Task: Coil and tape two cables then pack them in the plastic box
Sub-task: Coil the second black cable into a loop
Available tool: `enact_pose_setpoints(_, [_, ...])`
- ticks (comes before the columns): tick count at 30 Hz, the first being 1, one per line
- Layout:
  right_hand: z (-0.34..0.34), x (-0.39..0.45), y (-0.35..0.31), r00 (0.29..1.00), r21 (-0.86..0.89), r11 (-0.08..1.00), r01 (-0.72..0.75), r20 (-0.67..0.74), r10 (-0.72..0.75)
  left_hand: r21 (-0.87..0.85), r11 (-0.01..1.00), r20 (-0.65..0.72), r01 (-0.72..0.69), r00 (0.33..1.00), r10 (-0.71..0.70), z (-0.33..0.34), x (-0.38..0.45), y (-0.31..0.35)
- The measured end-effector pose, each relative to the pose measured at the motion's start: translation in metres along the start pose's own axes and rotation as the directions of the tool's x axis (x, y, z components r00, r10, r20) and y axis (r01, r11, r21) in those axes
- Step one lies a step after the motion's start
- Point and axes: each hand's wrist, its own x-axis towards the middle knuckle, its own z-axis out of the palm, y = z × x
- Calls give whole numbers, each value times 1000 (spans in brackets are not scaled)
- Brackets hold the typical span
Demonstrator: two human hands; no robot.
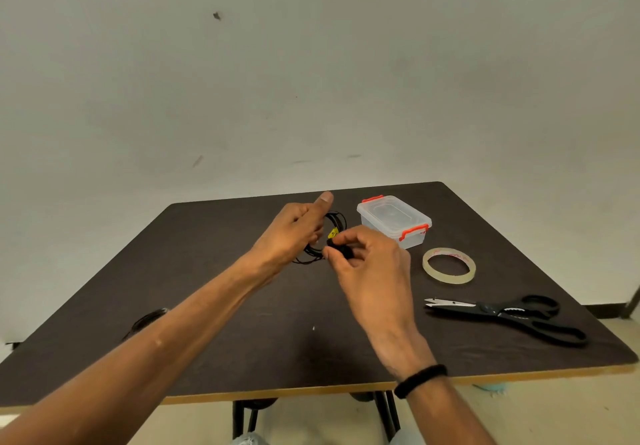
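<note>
A: Cable (335, 223): 1 black coil is held above the tabletop (242, 323), just beside the plastic box (394, 221). The loops are gripped by the left hand (294, 233), thumb raised, presumably so they cannot spring apart.

B: And the right hand (370, 264)?

A: A dark end of the cable is pinched in its fingers (341, 236), seemingly for tucking in. A 2nd cable (147, 320) is seen by the left forearm.

B: The box?

A: Lid on, both red clips apparently closed; nothing is seen inside. Tape roll (449, 266) and scissors (509, 314) are kept at the right, within reach.
</note>
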Motion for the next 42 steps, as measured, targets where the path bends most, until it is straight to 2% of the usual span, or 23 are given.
enact_pose_setpoints(6, [9,-6,-4,995,44,997,-70,-69,73,-70,997,-8,14,1000,-15,10,-6,-6])
enact_pose_setpoints(10, [11,-9,-3,983,88,989,-115,-136,126,-127,989,-51,79,995,-86,12,-6,-12])
enact_pose_setpoints(13, [14,-8,3,979,108,984,-140,-135,154,-226,961,-89,157,979,-181,17,-5,-21])
enact_pose_setpoints(15, [16,-5,9,980,114,977,-179,-73,187,-338,913,-119,228,952,-282,23,-4,-31])
enact_pose_setpoints(18, [22,-1,23,977,1,978,-209,46,209,-500,801,-128,331,886,-446,34,-2,-51])
enact_pose_setpoints(21, [30,5,42,980,-128,977,-169,86,180,-634,663,-72,398,823,-563,45,0,-67])
enact_pose_setpoints(23, [36,6,50,984,-208,971,-114,110,139,-691,602,-49,399,805,-591,49,3,-76])
enact_pose_setpoints(26, [42,8,60,994,-223,972,-68,74,87,-683,619,-57,388,816,-575,48,9,-84])
enact_pose_setpoints(28, [46,9,65,996,-212,974,-73,31,81,-603,707,-94,371,846,-524,44,12,-92])
enact_pose_setpoints(31, [53,10,73,997,-274,960,-52,47,67,-300,920,-149,254,940,-308,38,14,-110])
enact_pose_setpoints(33, [58,9,79,996,-307,951,-35,63,56,-135,977,-147,165,972,-185,35,15,-123])
enact_pose_setpoints(34, [60,8,82,997,-300,953,-27,63,48,-129,983,-137,130,979,-148,35,15,-128])
enact_pose_setpoints(37, [61,14,88,998,-220,975,-34,39,43,-274,955,-92,115,985,-144,29,14,-133])
enact_pose_setpoints(39, [58,19,87,990,-118,987,-112,70,121,-422,891,-73,166,974,-216,24,15,-130])
enact_pose_setpoints(42, [60,26,82,953,178,945,-275,180,243,-587,780,-39,215,955,-293,18,17,-131])
